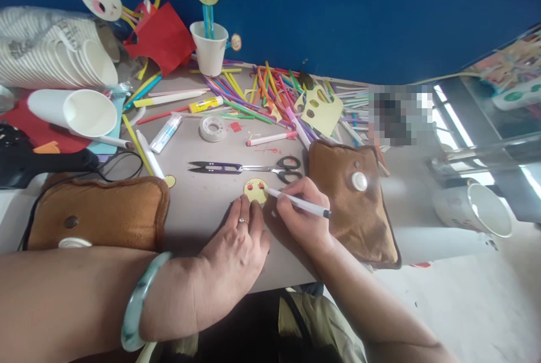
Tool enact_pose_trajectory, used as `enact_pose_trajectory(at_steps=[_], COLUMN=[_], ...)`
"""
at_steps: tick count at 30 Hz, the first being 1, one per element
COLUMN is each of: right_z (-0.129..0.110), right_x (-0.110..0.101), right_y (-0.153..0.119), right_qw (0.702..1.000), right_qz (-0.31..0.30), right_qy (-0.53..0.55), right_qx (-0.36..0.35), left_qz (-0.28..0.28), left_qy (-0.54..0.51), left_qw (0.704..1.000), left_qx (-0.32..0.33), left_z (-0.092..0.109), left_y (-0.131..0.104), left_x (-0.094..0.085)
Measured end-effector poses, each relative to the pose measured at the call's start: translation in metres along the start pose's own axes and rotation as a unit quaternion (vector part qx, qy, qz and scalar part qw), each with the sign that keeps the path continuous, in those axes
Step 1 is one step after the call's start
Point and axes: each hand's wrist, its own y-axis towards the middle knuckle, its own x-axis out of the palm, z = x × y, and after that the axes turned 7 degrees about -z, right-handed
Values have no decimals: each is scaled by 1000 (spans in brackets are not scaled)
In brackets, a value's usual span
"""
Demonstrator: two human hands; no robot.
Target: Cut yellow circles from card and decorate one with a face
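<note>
A small round yellow paper face (255,190) with red eyes and dark lashes lies on the table. My left hand (236,244) rests flat, its fingertips on the lower edge of the disc. Pinched in my right hand (306,219) is a slim white marker pen (310,206) with a dark end; its tip is at the face's right eye. Just beyond the disc lie dark-handled scissors (288,170) and thread snips (215,167), end to end.
Brown plush pouches (97,211) flank my hands. Behind are a tape roll (212,128), glue stick (205,105), markers, many coloured sticks (266,89) and cut yellow paper (323,112). Paper cups (91,112) lie left; a paper-face figure stands in a white cup (209,50) by the blue wall.
</note>
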Motion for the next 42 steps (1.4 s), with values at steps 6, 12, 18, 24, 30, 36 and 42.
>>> enact_pose_trajectory(at_steps=[6,12,18,24,30,36,42], right_z=[10,13,6,-1,-2,-2,-1], right_x=[-2,-1,-1,-4,-2,0,1], right_y=[-4,-5,-3,1,3,2,2], right_qw=[979,973,985,999,1000,1000,1000], right_qz=[135,144,86,7,-13,-12,-15], right_qy=[146,175,145,27,9,8,3], right_qx=[-38,-40,-47,-34,-11,-2,-3], left_qz=[-19,-1,0,-9,-5,-6,-7], left_qy=[-13,-4,15,19,1,2,3], left_qw=[1000,1000,1000,1000,1000,1000,1000], left_qx=[-7,-7,2,-1,-2,4,-7], left_z=[0,-1,0,0,-3,-2,1], left_y=[1,-1,-3,-3,0,0,-1], left_x=[-6,0,-3,-11,-8,-4,-8])
